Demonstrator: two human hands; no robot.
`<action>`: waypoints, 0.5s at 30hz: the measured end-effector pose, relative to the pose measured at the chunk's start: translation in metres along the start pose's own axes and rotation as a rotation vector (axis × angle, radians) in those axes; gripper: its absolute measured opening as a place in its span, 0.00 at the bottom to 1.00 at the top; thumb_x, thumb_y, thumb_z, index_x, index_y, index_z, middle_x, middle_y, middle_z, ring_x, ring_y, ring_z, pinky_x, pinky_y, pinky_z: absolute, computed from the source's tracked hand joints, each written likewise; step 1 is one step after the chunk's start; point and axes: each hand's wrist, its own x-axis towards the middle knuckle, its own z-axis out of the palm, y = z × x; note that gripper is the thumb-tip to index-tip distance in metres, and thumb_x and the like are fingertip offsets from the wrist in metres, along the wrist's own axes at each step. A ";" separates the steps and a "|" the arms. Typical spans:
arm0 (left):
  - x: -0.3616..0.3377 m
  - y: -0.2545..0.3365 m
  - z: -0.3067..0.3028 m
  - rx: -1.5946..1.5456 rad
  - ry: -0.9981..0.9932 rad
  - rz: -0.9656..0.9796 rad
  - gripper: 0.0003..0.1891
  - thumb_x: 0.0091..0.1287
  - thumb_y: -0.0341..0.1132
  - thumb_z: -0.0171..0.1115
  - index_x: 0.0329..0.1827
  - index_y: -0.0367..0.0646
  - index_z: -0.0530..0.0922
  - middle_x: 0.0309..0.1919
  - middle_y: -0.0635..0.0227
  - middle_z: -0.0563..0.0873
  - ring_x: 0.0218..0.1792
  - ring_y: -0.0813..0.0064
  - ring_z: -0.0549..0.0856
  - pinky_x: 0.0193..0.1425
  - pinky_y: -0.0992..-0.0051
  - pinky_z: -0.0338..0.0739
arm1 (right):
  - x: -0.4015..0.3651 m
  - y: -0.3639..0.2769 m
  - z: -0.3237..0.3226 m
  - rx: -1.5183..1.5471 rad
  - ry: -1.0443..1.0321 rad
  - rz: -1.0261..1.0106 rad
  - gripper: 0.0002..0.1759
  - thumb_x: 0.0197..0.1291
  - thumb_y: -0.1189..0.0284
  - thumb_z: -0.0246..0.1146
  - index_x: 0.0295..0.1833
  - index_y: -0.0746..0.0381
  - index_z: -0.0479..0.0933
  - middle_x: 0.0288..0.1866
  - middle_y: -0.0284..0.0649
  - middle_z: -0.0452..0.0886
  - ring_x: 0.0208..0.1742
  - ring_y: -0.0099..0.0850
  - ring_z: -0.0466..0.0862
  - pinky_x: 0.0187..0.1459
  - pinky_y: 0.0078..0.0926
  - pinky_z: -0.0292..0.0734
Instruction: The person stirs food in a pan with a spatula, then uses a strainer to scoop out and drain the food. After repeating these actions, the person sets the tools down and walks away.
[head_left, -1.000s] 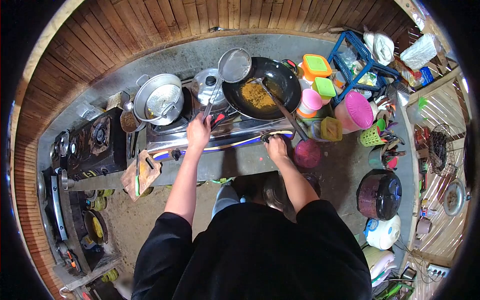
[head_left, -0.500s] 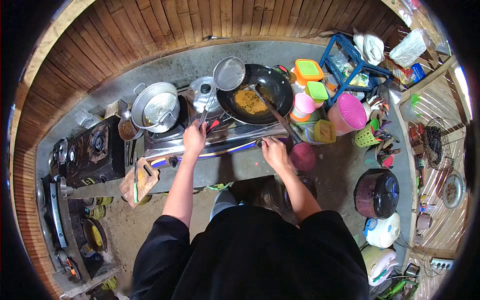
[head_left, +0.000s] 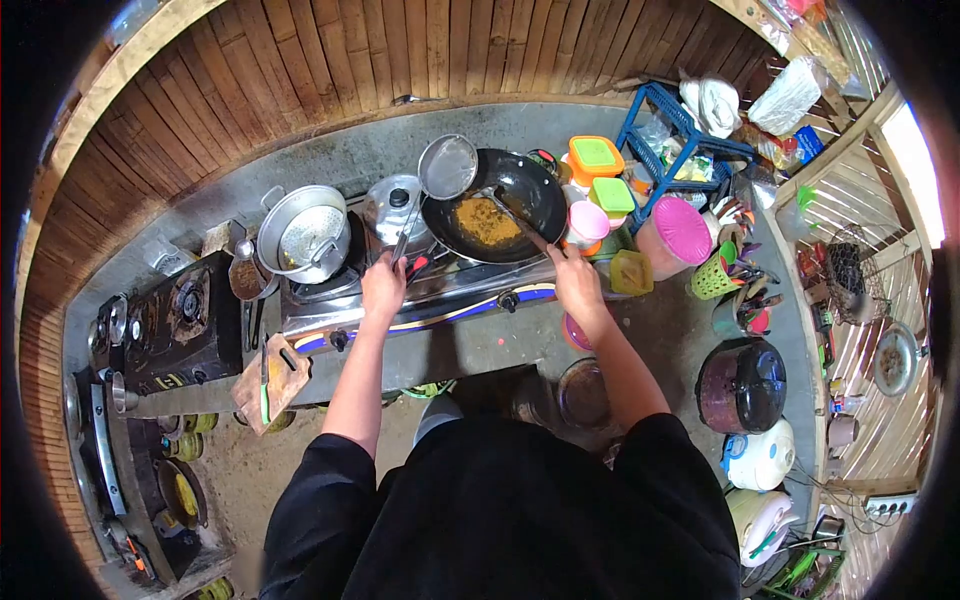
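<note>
My left hand (head_left: 384, 287) is closed round the handle of a mesh strainer (head_left: 448, 167), whose round basket is over the left rim of a black wok (head_left: 540, 190). Brown food (head_left: 485, 222) lies in oil in the wok. A spatula (head_left: 521, 224) rests with its head in the food, and my right hand (head_left: 577, 283) is closed on its wooden handle at the wok's lower right. Behind my left hand, a lidded silver pot (head_left: 388, 205) sits on the steel stove (head_left: 430, 300), whose right knob (head_left: 508, 301) is uncovered.
An aluminium pot (head_left: 303, 235) stands on the left burner. Nearby are a cutting board (head_left: 280, 390) with a knife and a second, black stove (head_left: 185, 315). Right of the wok stand plastic tubs (head_left: 594, 152), a pink-lidded container (head_left: 682, 230) and a blue rack (head_left: 650, 125).
My right hand has left the stove's right knob, moved up and right, and taken hold of the spatula handle. My left hand still holds the strainer. The whole view has shifted slightly.
</note>
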 end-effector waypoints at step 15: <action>0.015 -0.004 -0.009 0.050 -0.056 0.058 0.14 0.66 0.42 0.54 0.36 0.39 0.78 0.30 0.45 0.83 0.36 0.45 0.83 0.42 0.52 0.76 | 0.102 0.032 -0.122 -0.092 -0.252 -0.025 0.13 0.50 0.69 0.54 0.37 0.61 0.83 0.34 0.52 0.82 0.37 0.46 0.83 0.38 0.41 0.78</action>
